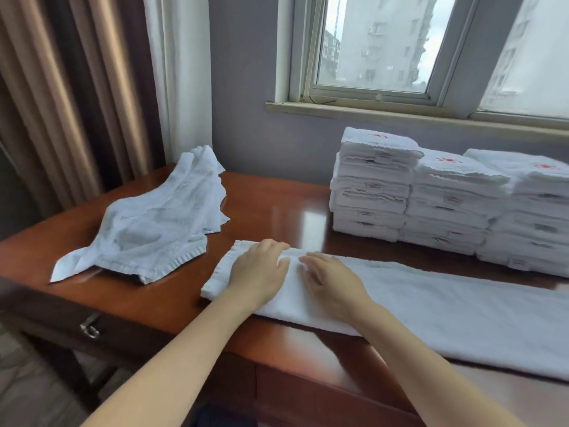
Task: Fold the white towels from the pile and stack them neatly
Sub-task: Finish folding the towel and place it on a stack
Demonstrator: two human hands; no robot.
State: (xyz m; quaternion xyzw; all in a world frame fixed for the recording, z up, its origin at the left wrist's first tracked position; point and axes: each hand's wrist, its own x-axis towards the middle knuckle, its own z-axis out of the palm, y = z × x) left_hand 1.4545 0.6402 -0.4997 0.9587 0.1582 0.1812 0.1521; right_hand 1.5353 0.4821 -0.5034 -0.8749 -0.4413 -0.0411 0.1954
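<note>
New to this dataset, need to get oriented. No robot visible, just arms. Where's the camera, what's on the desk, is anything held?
There is no machine here. A person does the job with bare hands, and the single picture comes from a wide-angle camera worn on their head, looking forward and down. That is why the arms come in from the bottom edge.

On the wooden desk there are three things. A loose pile of unfolded white towels lies at the left. The folded stacks stand at the back right, below the window. A long white towel lies stretched across the front.

Nothing is lifted. The left hand and right hand lie side by side on the towel's left end, fingers fairly straight, pressing rather than gripping it.
</note>
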